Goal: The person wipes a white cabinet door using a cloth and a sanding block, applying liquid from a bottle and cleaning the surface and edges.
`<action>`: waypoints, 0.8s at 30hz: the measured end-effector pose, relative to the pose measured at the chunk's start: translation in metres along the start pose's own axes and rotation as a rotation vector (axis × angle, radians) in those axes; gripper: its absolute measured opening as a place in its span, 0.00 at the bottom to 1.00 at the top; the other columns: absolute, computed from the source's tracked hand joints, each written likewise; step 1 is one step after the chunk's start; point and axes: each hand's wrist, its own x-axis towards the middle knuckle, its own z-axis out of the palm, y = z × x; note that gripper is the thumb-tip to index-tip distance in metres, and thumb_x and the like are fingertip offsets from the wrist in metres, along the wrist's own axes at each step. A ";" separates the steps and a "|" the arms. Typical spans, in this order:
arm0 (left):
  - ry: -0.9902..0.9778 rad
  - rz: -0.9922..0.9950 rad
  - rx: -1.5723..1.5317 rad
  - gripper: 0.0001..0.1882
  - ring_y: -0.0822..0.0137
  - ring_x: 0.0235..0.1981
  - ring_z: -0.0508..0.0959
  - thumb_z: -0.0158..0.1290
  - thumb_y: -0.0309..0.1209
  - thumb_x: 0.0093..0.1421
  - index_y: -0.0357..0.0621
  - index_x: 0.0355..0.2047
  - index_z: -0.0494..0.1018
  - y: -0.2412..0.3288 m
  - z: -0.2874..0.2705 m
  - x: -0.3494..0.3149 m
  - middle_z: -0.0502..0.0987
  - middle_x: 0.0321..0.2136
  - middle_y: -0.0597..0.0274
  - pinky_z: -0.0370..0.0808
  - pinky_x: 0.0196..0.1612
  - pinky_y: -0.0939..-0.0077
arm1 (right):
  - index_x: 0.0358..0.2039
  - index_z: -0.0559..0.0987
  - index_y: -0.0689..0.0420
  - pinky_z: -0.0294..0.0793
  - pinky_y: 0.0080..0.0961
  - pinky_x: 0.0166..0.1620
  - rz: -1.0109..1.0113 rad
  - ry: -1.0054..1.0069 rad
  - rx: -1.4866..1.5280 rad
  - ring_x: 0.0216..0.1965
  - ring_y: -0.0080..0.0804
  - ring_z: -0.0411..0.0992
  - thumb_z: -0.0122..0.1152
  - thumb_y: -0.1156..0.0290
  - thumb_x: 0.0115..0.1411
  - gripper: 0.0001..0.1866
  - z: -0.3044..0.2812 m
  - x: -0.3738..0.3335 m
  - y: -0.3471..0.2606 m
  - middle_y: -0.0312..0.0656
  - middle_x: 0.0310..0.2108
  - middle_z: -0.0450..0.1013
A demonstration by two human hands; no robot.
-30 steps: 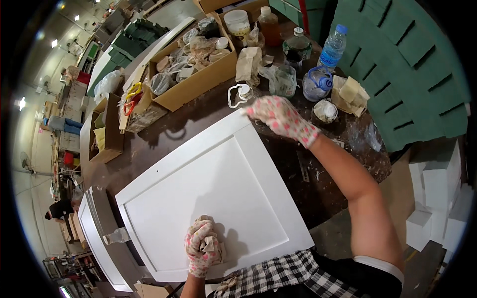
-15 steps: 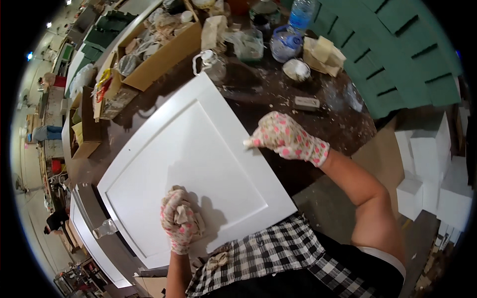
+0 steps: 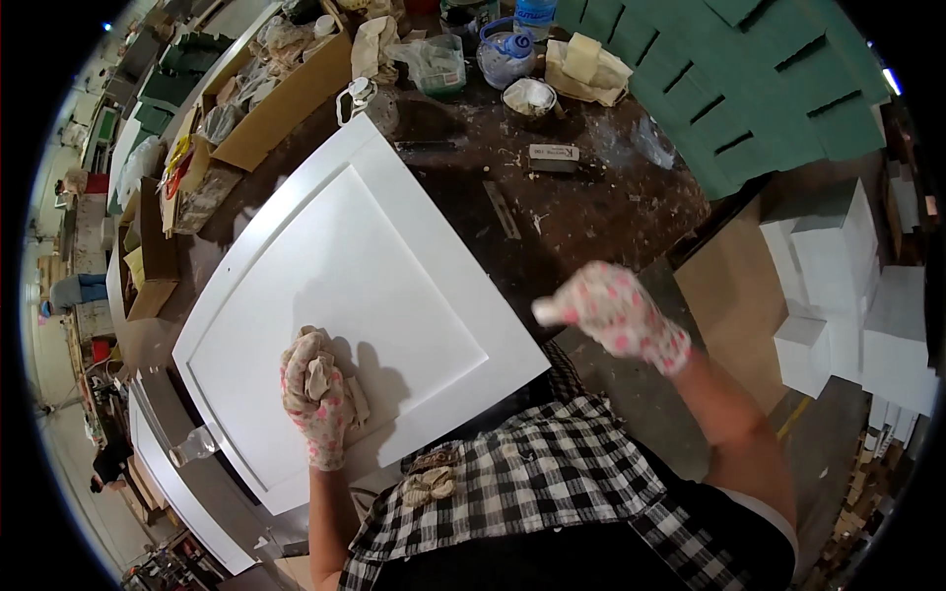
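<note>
A white cabinet door (image 3: pixel 355 266) with a recessed centre panel lies slanted across the dark workbench in front of me. My left hand (image 3: pixel 313 399), in a pink-spotted glove, is closed round a crumpled beige cloth (image 3: pixel 321 378) over the lower left part of the door. My right hand (image 3: pixel 621 313), in a matching glove, hangs apart from the door, off its right edge. Its fingers look curled, with a pale tip pointing left. Motion blurs this hand, and whatever it may hold cannot be made out.
Beyond the door stand a cardboard box of wrapped items (image 3: pixel 286 113), a clear handled jug (image 3: pixel 367 103), a plastic tub (image 3: pixel 439 69) and a bowl of white paste (image 3: pixel 529 97). A sanding block (image 3: pixel 554 158) lies right. Green boards (image 3: pixel 729 79) and white boxes (image 3: pixel 828 286) stand beyond.
My right hand has left the door's right edge and moved right and toward me. My left hand stays on the cloth. The whole view has shifted a little.
</note>
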 end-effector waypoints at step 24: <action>-0.095 0.019 -0.121 0.26 0.66 0.54 0.71 0.49 0.16 0.54 0.37 0.56 0.68 -0.011 -0.001 0.003 0.68 0.54 0.57 0.69 0.56 0.74 | 0.52 0.77 0.52 0.76 0.22 0.35 0.513 0.130 0.258 0.30 0.28 0.76 0.57 0.74 0.60 0.19 0.014 -0.038 -0.067 0.34 0.32 0.78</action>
